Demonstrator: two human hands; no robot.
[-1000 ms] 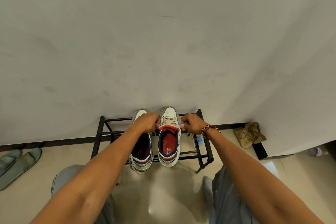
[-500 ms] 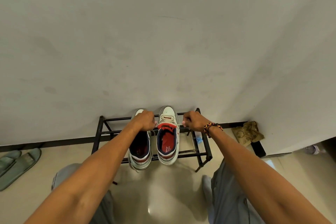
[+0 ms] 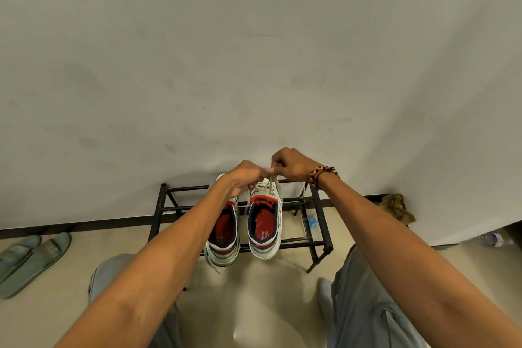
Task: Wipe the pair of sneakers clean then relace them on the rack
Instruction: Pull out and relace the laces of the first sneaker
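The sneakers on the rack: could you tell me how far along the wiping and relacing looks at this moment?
Done: both sneakers sit side by side on the black rack; whether they were wiped cannot be told. In hand: the left hand and right hand pinch the lace above the right sneaker, apparently tightening or tying it. Left: the left sneaker, whose lace looks loose, dangling below its heel.

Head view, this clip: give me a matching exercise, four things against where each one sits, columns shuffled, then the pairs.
Things:
1. sneakers
2. green slippers
3. beaded bracelet
4. brown cloth

Places:
A. on the floor, far left
B. on the right wrist
C. on the black rack
D. in the corner by the wall, right of the rack

Pairs: 1-C, 2-A, 3-B, 4-D
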